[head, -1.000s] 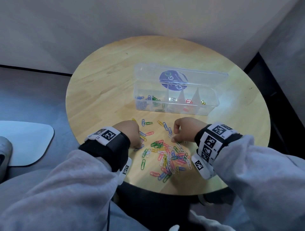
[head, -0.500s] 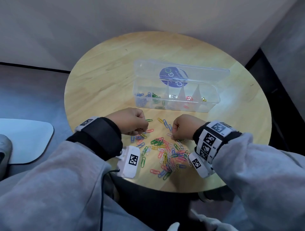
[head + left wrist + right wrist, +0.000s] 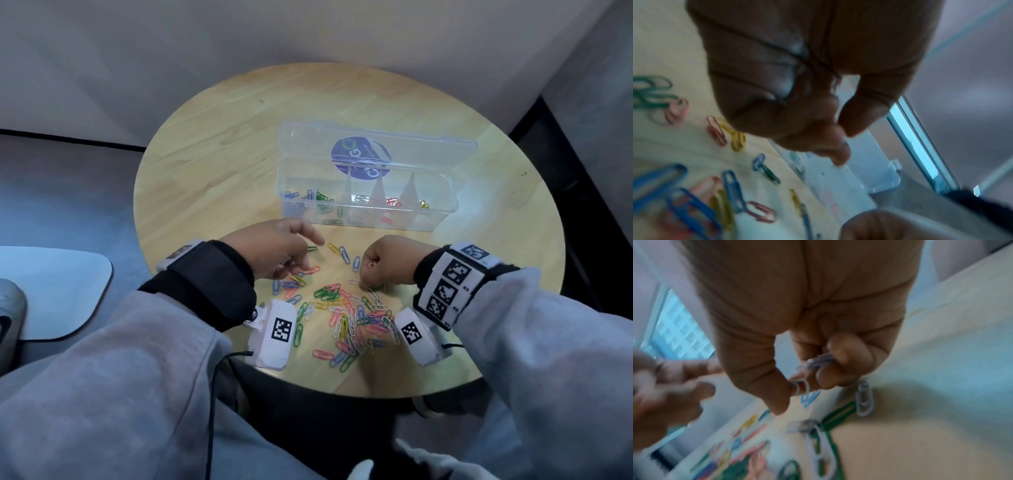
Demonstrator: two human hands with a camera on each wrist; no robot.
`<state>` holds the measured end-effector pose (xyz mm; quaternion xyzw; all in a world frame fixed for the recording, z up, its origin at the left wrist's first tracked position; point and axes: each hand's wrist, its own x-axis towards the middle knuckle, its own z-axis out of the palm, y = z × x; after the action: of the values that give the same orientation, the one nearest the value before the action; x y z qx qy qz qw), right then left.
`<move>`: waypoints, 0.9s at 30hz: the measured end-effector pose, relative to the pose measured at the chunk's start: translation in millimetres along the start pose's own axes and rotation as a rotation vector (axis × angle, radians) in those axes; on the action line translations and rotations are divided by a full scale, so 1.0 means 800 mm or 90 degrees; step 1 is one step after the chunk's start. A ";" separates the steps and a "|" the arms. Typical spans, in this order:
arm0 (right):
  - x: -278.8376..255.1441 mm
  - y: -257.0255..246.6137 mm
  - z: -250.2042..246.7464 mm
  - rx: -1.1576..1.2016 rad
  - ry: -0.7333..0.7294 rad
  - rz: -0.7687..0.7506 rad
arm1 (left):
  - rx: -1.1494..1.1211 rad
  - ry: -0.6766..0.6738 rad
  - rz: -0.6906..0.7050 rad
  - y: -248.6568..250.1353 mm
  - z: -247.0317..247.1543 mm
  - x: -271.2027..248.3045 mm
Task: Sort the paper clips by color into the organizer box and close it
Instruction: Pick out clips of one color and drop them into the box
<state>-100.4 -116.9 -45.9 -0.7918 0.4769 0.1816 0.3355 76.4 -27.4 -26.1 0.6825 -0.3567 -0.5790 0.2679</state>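
Round table (image 3: pixel 212 164) of pale matt wood; organizer box (image 3: pixel 442 219) clear glossy plastic; paper clips (image 3: pixel 346 318) colour-coated, smooth.

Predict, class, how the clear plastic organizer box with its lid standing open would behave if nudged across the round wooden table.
The clear plastic organizer box probably slides easily: thin walls, only a few clips inside, smooth round wooden table. Its raised open lid likely wobbles or swings when bumped. The loose clips inside would probably rattle and shift, though the dividers should keep colours apart.
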 end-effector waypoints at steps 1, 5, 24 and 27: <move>0.001 0.003 -0.002 0.047 -0.004 0.000 | 0.085 -0.011 -0.005 -0.001 0.002 -0.001; 0.001 0.015 -0.006 0.314 -0.021 0.006 | 0.460 0.006 -0.002 -0.009 0.015 -0.003; -0.006 -0.001 0.003 0.000 0.028 -0.016 | 0.692 -0.018 -0.011 -0.019 0.041 0.004; -0.003 -0.004 0.008 -0.029 0.027 -0.021 | 0.687 -0.009 -0.012 -0.022 0.043 0.006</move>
<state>-98.8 -110.0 -47.6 -0.8106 0.4669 0.1700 0.3100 46.4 -19.3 -49.2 0.7224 -0.5990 -0.3206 -0.1286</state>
